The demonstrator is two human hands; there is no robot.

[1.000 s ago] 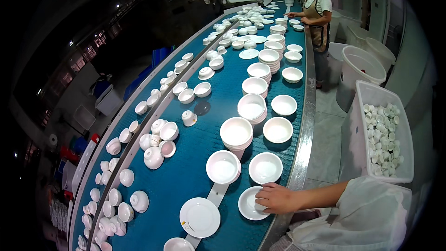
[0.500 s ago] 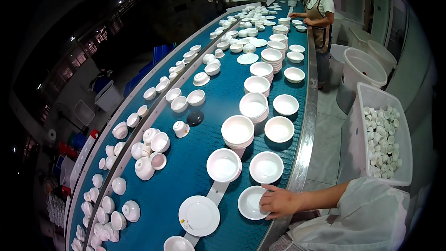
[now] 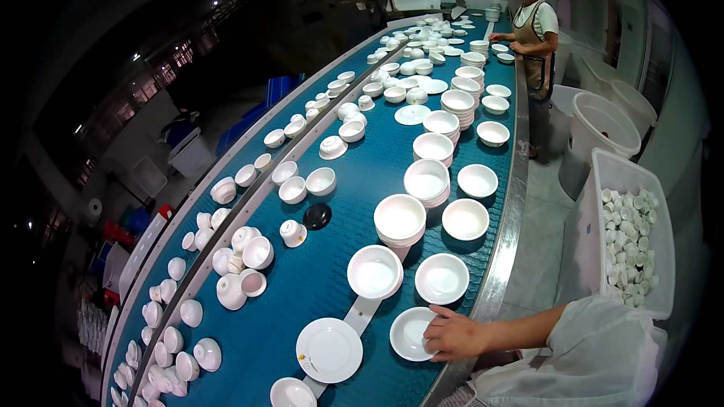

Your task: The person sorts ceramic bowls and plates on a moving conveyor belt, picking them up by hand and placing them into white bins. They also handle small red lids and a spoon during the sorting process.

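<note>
My right hand (image 3: 457, 334) reaches in from the right, its fingers bent over the right rim of a white bowl (image 3: 409, 332) that rests on the blue conveyor belt (image 3: 249, 339). The fingertips lie partly inside that bowl. Just beyond it sits another single bowl (image 3: 442, 279). To its left lies a round white plate (image 3: 329, 350) with a small coloured mark, and a further bowl (image 3: 293, 393) is cut by the lower edge. A row of stacked bowls (image 3: 375, 272) runs away up the belt. My left hand is out of sight.
Loose bowls and cups (image 3: 257, 253) lie scattered along the left of the belt, some tipped over, near a black round object (image 3: 317, 216). A metal edge (image 3: 507, 256) borders the right. Beyond stand a bin of small cups (image 3: 596, 256), a white tub (image 3: 577, 128) and a co-worker (image 3: 537, 30).
The view has tilted slightly, so the far belt and bins appear lower and further right. My right hand stays at the same bowl's rim.
</note>
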